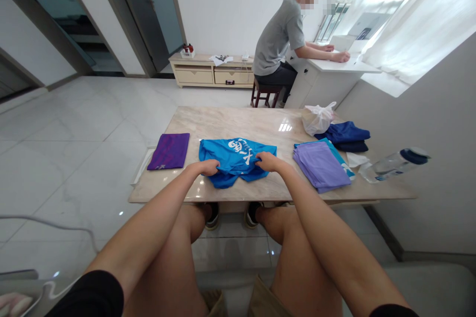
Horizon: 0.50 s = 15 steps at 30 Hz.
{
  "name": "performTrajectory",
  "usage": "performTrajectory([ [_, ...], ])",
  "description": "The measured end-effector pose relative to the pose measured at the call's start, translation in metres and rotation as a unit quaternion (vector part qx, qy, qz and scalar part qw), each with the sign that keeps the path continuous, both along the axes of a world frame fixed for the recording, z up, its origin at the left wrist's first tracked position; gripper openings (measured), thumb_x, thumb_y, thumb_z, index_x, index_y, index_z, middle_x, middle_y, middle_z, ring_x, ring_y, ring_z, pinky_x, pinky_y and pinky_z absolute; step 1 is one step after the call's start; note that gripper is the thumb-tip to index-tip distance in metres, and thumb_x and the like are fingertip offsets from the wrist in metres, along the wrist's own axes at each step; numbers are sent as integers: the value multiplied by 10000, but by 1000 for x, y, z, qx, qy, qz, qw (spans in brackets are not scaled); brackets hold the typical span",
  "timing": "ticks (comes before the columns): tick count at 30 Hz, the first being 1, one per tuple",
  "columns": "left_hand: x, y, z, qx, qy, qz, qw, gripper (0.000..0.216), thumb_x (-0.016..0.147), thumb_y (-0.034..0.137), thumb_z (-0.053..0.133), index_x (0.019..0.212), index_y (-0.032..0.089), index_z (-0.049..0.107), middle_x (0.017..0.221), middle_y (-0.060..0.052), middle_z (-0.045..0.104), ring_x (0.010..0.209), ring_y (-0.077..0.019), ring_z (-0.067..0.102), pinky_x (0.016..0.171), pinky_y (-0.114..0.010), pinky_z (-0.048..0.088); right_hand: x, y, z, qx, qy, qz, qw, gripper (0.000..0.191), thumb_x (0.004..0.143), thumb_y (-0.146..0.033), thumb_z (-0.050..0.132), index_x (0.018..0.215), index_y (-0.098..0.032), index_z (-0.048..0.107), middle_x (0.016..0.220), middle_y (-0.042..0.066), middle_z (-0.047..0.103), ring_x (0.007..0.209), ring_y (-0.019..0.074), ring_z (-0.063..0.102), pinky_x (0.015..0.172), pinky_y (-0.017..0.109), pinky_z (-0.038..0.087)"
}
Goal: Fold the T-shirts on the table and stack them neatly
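A bright blue T-shirt [226, 153] with white lettering lies partly folded in the middle of the marble-topped table [208, 121]. My left hand [209, 167] grips its left side, fingers closed on the cloth. On the opposite side my right hand [267, 161] pinches the fabric near the print. Below both hands, a lower flap of the shirt hangs toward the table's near edge. A folded purple cloth [170, 150] rests flat to the left of my left hand. Folded lavender cloth [322, 164] sits to the right, on top of another blue piece with white print.
At the table's right are a white plastic bag [318, 119], dark blue clothes [345, 134] and a clear water bottle [396, 164] with a blue lid. Beyond, a person [278, 34] in grey sits on a stool at a white desk [323, 79]. A low cabinet [195, 77] stands against the wall.
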State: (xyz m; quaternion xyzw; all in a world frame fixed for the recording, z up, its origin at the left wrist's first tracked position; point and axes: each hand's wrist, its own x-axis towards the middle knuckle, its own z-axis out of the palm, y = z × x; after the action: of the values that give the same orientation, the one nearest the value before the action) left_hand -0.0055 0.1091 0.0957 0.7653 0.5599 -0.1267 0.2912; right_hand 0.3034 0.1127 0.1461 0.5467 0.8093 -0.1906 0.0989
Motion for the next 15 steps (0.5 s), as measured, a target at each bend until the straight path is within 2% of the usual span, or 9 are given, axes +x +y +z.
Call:
performTrajectory([
  [3, -1, -1, -1, -5, 4, 2, 1000, 53, 762, 199, 636, 813, 206, 645, 890, -68, 735, 821, -237, 630, 740, -317, 460, -3, 0, -6, -18, -9, 6, 1000, 299, 1054, -216, 640, 1303, -153, 793, 1399, 166, 777, 1238, 310, 755, 1004, 323, 569],
  [9, -1, -1, 0, -5, 2, 2, 1000, 37, 754, 211, 651, 790, 215, 641, 895, -70, 734, 837, -248, 639, 757, -326, 460, -12, 0, -16, -59, -27, 18, 998, 267, 977, -252, 774, 1229, -183, 824, 1371, 162, 794, 1209, 329, 776, 969, 339, 600],
  [15, 0, -2, 3, -5, -9, 3, 1000, 39, 754, 205, 657, 750, 217, 620, 831, -59, 708, 797, -233, 610, 725, -318, 440, -15, 0, -16, -68, -34, 27, 997, 316, 997, -269, 755, 1296, -177, 803, 1433, 181, 765, 1256, 346, 765, 979, 358, 607],
])
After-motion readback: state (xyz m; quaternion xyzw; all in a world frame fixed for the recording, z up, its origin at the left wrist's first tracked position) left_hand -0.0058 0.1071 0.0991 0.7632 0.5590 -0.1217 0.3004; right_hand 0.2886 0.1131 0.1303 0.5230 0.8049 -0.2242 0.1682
